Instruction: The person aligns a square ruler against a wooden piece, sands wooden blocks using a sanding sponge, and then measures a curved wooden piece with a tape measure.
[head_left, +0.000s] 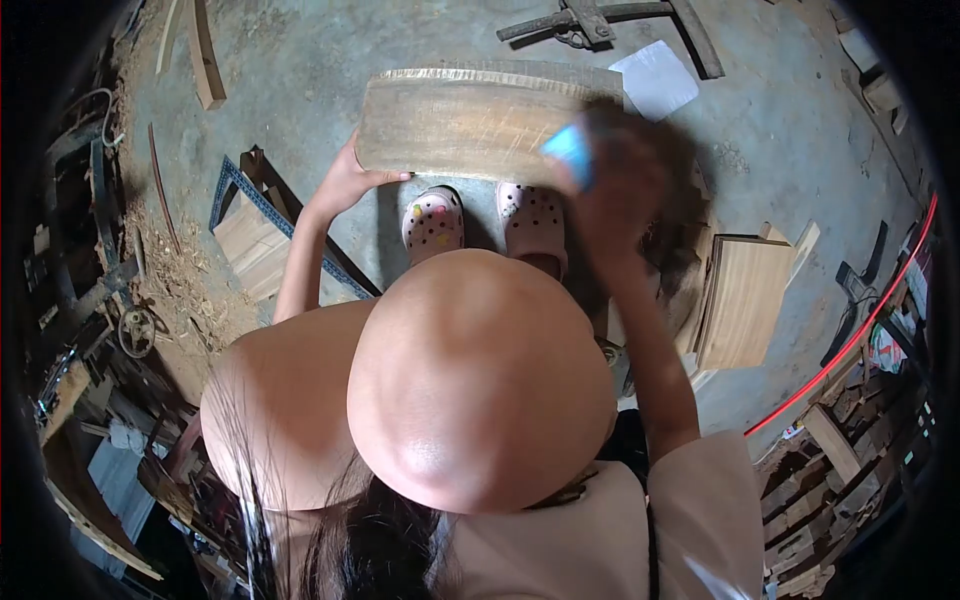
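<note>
A wide wooden board (460,125) with a slightly curved far edge is held over the floor in front of my feet. My left hand (362,175) grips its near left corner, thumb along the near edge and fingers round the end. Over the board's right end, my right hand (630,175) is smeared by motion. A small bright blue piece (570,155) shows at its fingers, against the board's face; its kind cannot be made out. The hand and its shadow hide the board's right corner.
Pink clogs (435,218) stand just below the board. A white sheet (655,80) and a metal clamp (590,22) lie beyond it. Stacked boards (742,300) sit at right, near a red hose (850,345). At left are a framing square (232,180) and wood shavings (185,290).
</note>
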